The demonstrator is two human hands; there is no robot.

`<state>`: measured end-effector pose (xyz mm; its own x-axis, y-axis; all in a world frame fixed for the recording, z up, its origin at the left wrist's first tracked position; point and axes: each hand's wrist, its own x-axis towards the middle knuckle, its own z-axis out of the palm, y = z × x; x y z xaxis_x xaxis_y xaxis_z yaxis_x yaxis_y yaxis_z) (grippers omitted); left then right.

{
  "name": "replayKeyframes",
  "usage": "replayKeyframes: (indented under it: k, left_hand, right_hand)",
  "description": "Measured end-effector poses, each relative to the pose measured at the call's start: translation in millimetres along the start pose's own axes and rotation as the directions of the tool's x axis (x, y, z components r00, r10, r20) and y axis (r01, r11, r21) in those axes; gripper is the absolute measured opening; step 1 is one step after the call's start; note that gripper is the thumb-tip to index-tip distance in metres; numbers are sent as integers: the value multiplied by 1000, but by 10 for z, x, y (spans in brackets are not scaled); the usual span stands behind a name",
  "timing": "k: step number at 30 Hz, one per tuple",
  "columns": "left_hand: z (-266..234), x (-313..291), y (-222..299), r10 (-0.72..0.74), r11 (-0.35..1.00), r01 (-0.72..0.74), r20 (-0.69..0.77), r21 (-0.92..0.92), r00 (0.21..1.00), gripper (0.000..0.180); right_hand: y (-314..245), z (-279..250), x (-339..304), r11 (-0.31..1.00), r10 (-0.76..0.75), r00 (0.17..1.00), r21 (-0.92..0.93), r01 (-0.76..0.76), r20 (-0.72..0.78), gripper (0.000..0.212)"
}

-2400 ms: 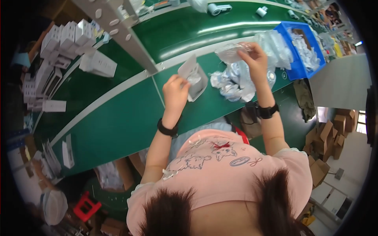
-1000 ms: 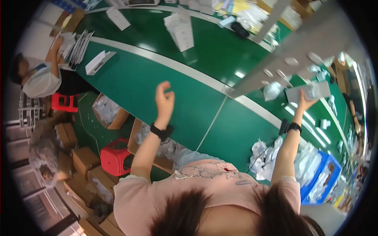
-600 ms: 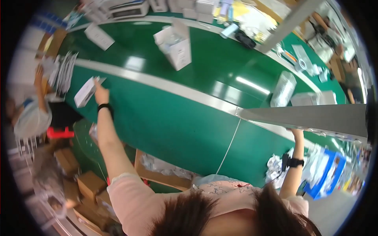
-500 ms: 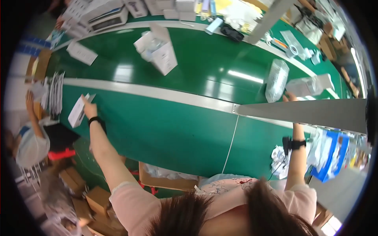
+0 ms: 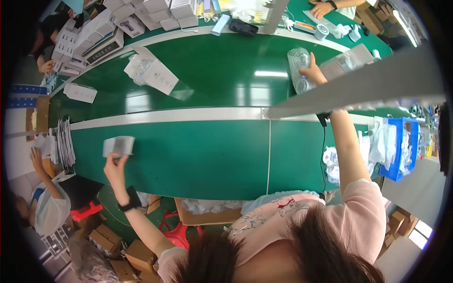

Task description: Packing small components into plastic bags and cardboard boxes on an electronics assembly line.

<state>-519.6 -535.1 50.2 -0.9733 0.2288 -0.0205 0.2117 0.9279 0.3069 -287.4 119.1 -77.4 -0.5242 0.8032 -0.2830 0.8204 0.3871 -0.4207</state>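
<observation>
My left hand pinches a small white-and-grey flat carton between thumb and fingers above the near green worktop. Motion blurs the carton, so its shape is hard to tell. My right hand reaches past the slanted metal post, thumb and index finger stretched apart, over the right side of a bubble-wrapped package. Its other fingers are partly hidden. Beside that hand lies a white box with clear plastic. An opened white box with clear wrapping at its mouth rests on the far green surface.
A metal rail divides the green surfaces, and a slanted post crosses at right. A closed white box lies far left, near a stack of flat cartons. Blue bin at right. Other people work at left and far right.
My left hand has drawn the carton nearer and turned it. My right hand has moved farther forward, from beside the bubble-wrapped package to over it. The whole view has shifted.
</observation>
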Motion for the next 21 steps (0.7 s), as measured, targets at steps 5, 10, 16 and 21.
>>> replayKeyframes:
  k: [5, 10, 16, 21]
  left_hand:
    - [-260, -1115, 1297, 429, 806, -189, 332, -562, 840, 29]
    - [279, -1406, 2417, 850, 451, -112, 387, -886, 359, 28]
    - [1153, -1660, 3133, 929, 296, -8, 285, -955, 237, 39]
    - [1464, -2233, 3446, 861, 18, 356, 195, -934, 470, 81]
  right_hand:
    - [-168, -366, -1449, 679, -468, 883, 622, 390, -42, 79]
    - [331, -431, -2325, 250, -460, 767, 894, -371, 447, 87]
    - [675, -421, -2948, 268, -582, 674, 890, -369, 455, 89]
    - [1034, -452, -3244, 266, -493, 728, 879, -396, 477, 90]
